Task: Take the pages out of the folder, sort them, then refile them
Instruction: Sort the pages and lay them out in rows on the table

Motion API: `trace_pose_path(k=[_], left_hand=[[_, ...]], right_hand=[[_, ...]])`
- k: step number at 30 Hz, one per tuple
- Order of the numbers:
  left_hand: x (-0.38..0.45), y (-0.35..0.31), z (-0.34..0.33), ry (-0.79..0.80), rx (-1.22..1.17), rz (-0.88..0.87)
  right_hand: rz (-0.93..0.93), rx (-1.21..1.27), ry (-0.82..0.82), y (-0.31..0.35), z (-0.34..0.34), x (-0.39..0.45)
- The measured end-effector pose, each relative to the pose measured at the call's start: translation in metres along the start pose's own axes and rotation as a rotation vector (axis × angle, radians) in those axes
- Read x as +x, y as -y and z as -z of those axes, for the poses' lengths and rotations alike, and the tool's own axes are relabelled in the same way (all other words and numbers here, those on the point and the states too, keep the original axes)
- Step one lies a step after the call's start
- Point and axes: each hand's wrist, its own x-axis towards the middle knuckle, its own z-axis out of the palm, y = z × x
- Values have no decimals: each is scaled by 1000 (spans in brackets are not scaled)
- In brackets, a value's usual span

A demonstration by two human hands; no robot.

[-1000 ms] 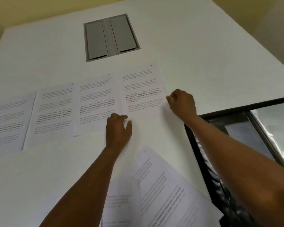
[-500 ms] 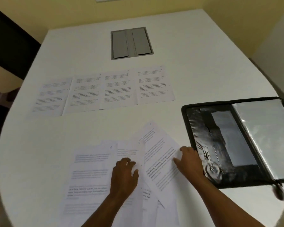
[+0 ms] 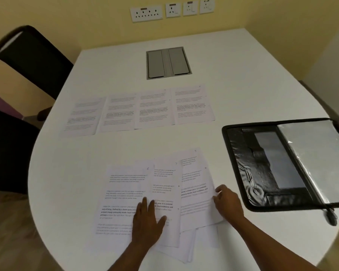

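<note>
A loose pile of printed pages (image 3: 125,192) lies fanned out near the table's front edge. My left hand (image 3: 147,222) rests flat on the middle sheets, fingers spread. My right hand (image 3: 228,203) pinches the right edge of the rightmost page (image 3: 196,184) in the pile. Farther back, a row of several pages (image 3: 139,112) lies side by side, face up. The black folder (image 3: 249,169) lies open at the right, its clear plastic sleeves (image 3: 317,161) turned to the right side.
The white table (image 3: 233,79) has a grey cable hatch (image 3: 168,63) set in its middle. A black chair (image 3: 33,59) stands at the left edge. Wall sockets (image 3: 170,9) sit on the yellow wall behind. The folder's zip pull (image 3: 331,216) hangs near the front right edge.
Both hands have come back from the far row of pages to the near pile. The view has pulled back and up. The pile's sheets now lie squarer than half a second ago.
</note>
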Motion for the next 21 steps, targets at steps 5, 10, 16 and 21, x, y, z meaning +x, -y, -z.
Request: trace_pose_path(k=[5, 10, 16, 21], left_hand=[[-1, -11, 5, -10, -72, -1], [-3, -31, 13, -64, -292, -59], [-1, -47, 24, 13, -422, -43], [8, -51, 33, 11, -355, 23]], right_hand=[[127, 183, 46, 21, -18, -33], [199, 379, 262, 41, -38, -53], [350, 415, 613, 53, -40, -64], [234, 254, 434, 42, -46, -57]])
